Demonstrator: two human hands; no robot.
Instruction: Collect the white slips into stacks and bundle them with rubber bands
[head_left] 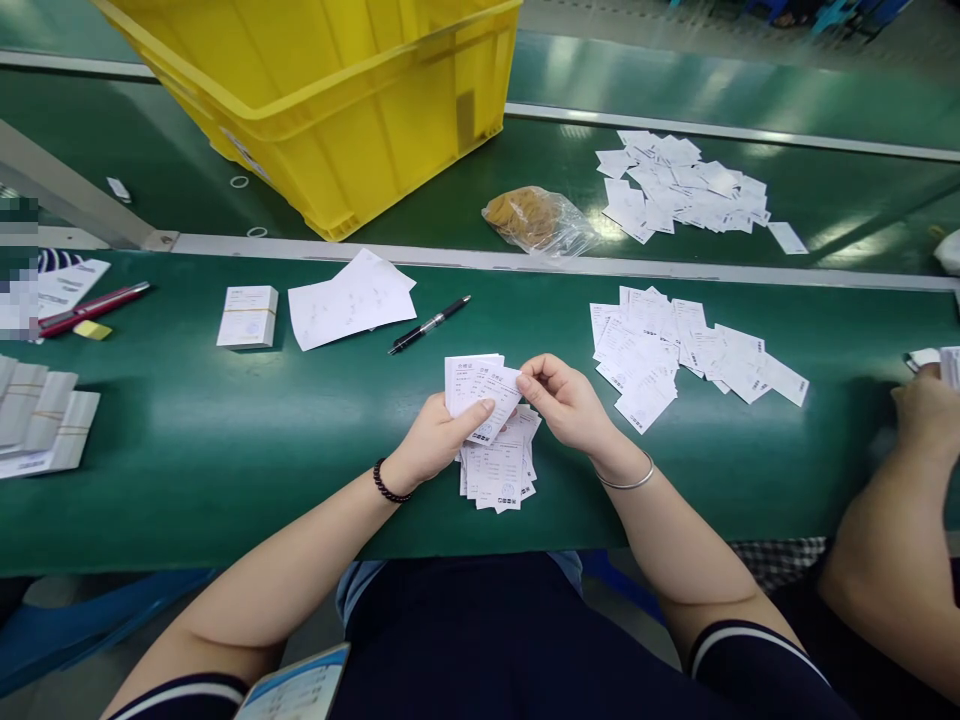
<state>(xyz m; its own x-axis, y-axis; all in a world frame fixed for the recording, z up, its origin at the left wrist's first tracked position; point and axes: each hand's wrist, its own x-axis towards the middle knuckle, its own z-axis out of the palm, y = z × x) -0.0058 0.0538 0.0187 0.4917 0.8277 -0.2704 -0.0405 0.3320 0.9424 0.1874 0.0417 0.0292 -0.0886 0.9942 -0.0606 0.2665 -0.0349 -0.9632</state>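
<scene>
Several small white printed cards (474, 385) are fanned out in my left hand (441, 436), its thumb pressed across their front. My right hand (564, 400) pinches the upper right corner of the front card between thumb and fingertips. Just below, a loose pile of the same cards (498, 475) lies on the green table (322, 480), partly covered by the held ones. To the right of my right hand spreads another scattered heap of cards (645, 350).
A banded card stack (248, 316), white sheets (349, 300) and a pen (429, 325) lie ahead. More banded stacks (45, 415) are at left. Beyond the metal rail stand a yellow crate (390, 130), a plastic bag (536, 220) and more cards (682, 185). A co-worker's hand (926, 400) holds cards at right.
</scene>
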